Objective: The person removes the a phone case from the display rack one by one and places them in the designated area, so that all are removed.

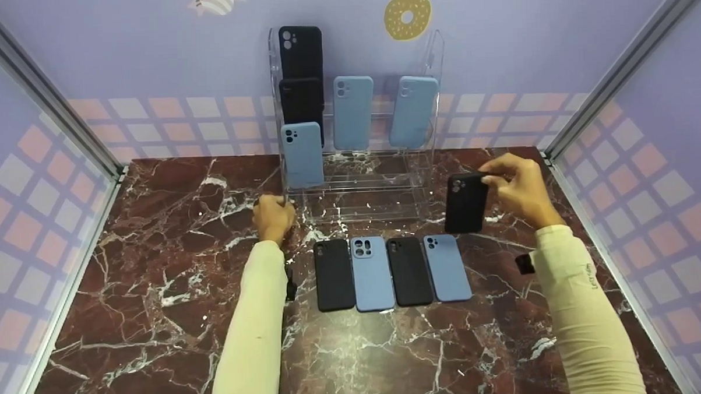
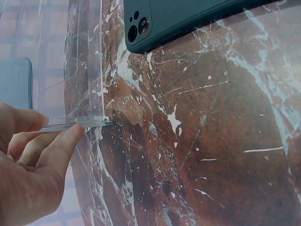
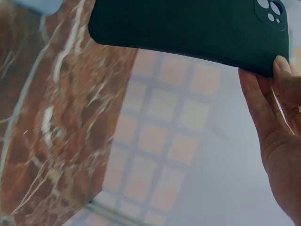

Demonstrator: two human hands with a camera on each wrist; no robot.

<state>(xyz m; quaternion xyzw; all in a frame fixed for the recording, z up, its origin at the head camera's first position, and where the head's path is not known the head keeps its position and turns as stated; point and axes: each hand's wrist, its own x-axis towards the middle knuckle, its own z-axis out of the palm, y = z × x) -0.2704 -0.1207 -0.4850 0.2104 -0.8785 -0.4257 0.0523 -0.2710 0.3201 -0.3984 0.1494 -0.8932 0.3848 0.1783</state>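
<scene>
A black phone case (image 1: 466,203) is hanging upright toward the worktop's (image 1: 173,296) right edge, beside the clear stand (image 1: 368,189). The right hand (image 1: 518,185) is pinching its upper corner between thumb and fingers. The left hand (image 1: 274,217) is pinching the stand's left side. The right wrist view is cutting off part of the case; the head view is hiding the left fingertips. Both forearms are reaching toward the worktop's back edge.
</scene>
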